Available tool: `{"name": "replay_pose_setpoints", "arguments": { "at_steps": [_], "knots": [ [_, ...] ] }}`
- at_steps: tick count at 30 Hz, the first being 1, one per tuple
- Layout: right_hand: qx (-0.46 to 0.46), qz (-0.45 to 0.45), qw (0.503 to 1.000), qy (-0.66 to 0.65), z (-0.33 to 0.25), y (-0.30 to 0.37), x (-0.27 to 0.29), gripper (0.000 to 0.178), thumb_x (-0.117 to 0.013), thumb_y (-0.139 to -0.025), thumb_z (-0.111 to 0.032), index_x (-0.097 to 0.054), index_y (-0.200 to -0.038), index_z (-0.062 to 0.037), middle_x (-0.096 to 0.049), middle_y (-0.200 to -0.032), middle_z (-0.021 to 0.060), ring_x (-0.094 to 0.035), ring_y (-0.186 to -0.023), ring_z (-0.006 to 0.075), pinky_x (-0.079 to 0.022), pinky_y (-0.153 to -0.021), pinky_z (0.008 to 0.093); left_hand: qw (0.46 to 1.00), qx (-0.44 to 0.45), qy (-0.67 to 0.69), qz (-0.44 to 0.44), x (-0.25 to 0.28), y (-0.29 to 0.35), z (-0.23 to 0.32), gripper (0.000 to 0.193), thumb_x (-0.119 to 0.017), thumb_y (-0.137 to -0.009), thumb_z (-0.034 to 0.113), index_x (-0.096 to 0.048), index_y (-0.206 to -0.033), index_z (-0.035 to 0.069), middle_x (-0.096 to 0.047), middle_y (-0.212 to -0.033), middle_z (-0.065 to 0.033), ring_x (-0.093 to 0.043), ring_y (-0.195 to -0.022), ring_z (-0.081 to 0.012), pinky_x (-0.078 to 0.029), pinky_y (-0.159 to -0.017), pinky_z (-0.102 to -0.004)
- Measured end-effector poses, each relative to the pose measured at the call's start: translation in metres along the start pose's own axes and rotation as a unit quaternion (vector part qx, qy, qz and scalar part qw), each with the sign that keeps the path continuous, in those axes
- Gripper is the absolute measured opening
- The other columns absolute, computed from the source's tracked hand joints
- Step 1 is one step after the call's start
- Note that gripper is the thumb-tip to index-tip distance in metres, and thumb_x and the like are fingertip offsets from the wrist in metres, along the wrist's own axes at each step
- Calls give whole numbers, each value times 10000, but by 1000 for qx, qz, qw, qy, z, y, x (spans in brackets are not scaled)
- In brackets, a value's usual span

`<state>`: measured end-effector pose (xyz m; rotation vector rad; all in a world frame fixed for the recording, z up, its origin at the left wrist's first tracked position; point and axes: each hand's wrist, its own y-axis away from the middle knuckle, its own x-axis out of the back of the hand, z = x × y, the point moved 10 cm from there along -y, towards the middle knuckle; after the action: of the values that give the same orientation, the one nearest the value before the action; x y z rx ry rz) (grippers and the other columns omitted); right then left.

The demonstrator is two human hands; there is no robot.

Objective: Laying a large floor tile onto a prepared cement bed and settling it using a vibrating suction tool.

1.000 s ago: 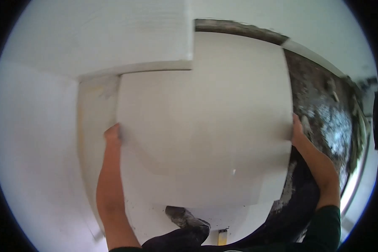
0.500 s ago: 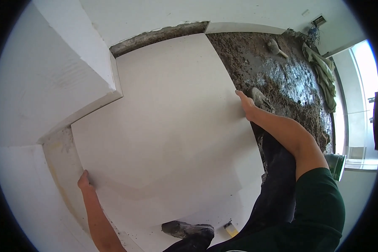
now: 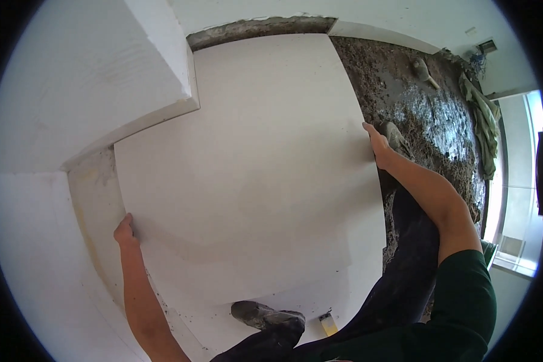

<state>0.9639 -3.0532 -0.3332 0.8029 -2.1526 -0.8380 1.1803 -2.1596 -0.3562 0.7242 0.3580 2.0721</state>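
Note:
A large white floor tile (image 3: 253,157), with a notch in its far left side, lies around the protruding wall corner (image 3: 193,99). My left hand (image 3: 125,231) is closed on its left edge, thumb on top and fingers hidden below. On the opposite edge, further away, my right hand (image 3: 377,146) is closed with its palm against the side; the fingertips are partly hidden. The tile looks roughly level. Whether it rests fully on the bed beneath is hidden.
Wet, lumpy mortar (image 3: 404,90) covers the ground at the right, with a mallet (image 3: 425,72) and a green cloth (image 3: 484,123) on it. A green bucket (image 3: 490,252) stands beside my right arm. Near my shoe (image 3: 265,317) lies a yellow-handled tool (image 3: 328,324).
My view has shifted, so walls, tile and hands all appear higher and further right. Both hands keep their hold; the tile shows no clear movement against the wall corner.

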Motion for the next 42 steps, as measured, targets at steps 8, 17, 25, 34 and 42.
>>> {"name": "replay_pose_setpoints", "arguments": {
  "at_steps": [8,17,25,34,42],
  "knots": [
    [34,-29,999,-3,-8,14,-5,744,-672,-835,-578,-544,-1361,-67,-575,-1306,122,-582,-1122,272,-463,-968,418,994,39,-25,-98,4,-58,-28,403,-755,-859,146,-641,-1149,-109,-668,-1137,-102,-657,-979,-213,-524,-873,-300],
    [83,-69,990,89,-21,46,-20,1016,-641,-810,-665,-322,-1520,-12,-314,-1556,224,-350,-1405,355,-309,-1120,501,986,112,3,-124,-1,-77,-42,390,-639,-967,231,-592,-1274,-6,-642,-1237,-107,-592,-1161,-235,-446,-1045,-332],
    [134,-10,978,158,-30,39,-4,853,-664,-818,-634,-531,-1369,2,-554,-1341,229,-572,-1196,301,-455,-992,439,978,130,34,-162,-12,-78,-45,405,-647,-961,241,-589,-1273,-10,-634,-1252,-118,-581,-1183,-244,-437,-1065,-357],
    [58,77,931,351,95,87,56,547,-604,-906,-426,-595,-1179,48,-648,-1128,186,-613,-1023,286,-482,-873,466,834,-343,-392,-182,-19,-47,6,257,-630,-946,175,-692,-1083,-34,-667,-983,-57,-613,-878,-158,-497,-808,-299],
    [-72,49,959,269,154,46,82,591,-582,-926,-491,-590,-1303,-35,-593,-1297,145,-569,-1167,277,-447,-952,468,999,-2,-28,33,-2,-40,-19,593,-825,-716,197,-618,-1175,-115,-669,-1218,-168,-640,-1066,-265,-494,-929,-359]
  ]
}}
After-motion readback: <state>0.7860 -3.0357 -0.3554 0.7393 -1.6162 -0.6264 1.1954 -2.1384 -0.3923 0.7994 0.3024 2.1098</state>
